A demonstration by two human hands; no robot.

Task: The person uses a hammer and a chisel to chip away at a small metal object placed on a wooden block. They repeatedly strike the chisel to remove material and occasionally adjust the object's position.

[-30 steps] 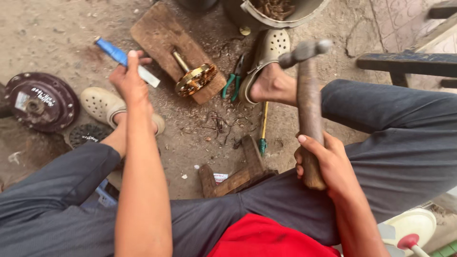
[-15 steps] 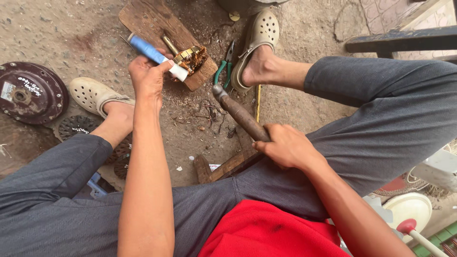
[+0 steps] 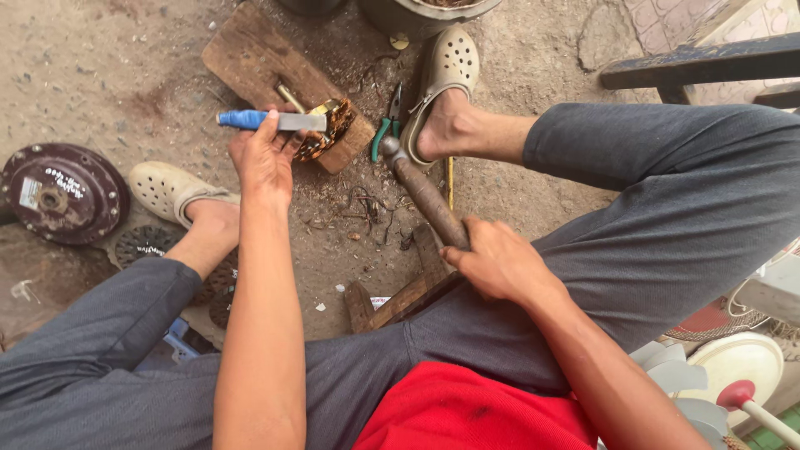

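The left hand's grip (image 3: 265,158) is wrapped around a blue-handled chisel (image 3: 271,122), its blade lying against a copper-wound coil (image 3: 327,129) on a wooden block (image 3: 258,62) at twelve o'clock. The right hand (image 3: 498,262) is clenched on a wooden-handled hammer (image 3: 425,196), head near green pliers (image 3: 385,127). A round metal hub (image 3: 60,193) lies on the dirt ground at nine o'clock.

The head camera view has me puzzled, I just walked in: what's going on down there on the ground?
A person sits low over dirt ground. The left hand holds a blue-handled chisel with its blade against a copper-wound motor part lying on a wooden block. The right hand grips a wooden-handled hammer, lowered with its head near the ground beside green-handled pliers. A round dark metal cover lies off to the left.
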